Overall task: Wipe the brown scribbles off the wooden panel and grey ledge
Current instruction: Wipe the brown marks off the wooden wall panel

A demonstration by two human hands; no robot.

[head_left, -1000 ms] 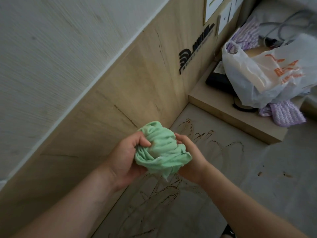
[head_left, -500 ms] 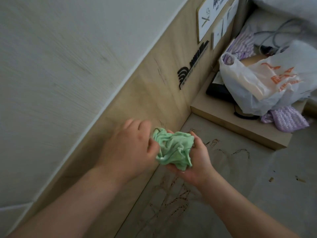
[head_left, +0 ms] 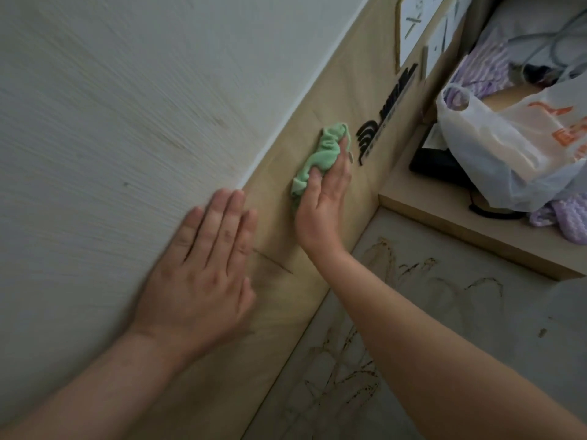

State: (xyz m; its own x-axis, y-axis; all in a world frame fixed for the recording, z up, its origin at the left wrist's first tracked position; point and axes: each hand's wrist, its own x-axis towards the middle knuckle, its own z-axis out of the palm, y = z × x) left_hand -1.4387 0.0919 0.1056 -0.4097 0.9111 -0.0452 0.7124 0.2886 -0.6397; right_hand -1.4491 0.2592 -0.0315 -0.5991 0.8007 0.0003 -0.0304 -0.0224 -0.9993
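On the wooden shelf to the right, a white plastic bag with orange print slumps open-mouthed. It holds something pale that cannot be made out. The bag lies partly over a black flat object and sits beside purple knitted fabric. Grey cables trail behind them.

A black logo and white signs are fixed to the wooden panel, just beyond the green cloth. The right hand presses this bunched cloth flat against the panel with fingers nearly straight and the thumb lying on the fabric. The right forearm crosses over part of the grey ledge.

The left hand lies spread flat, fingers straight and together. Its palm is on the panel and its fingertips reach the textured white wall. A thin dark stroke marks the panel between the two hands. Brown scribbles loop across the ledge along its junction with the panel.
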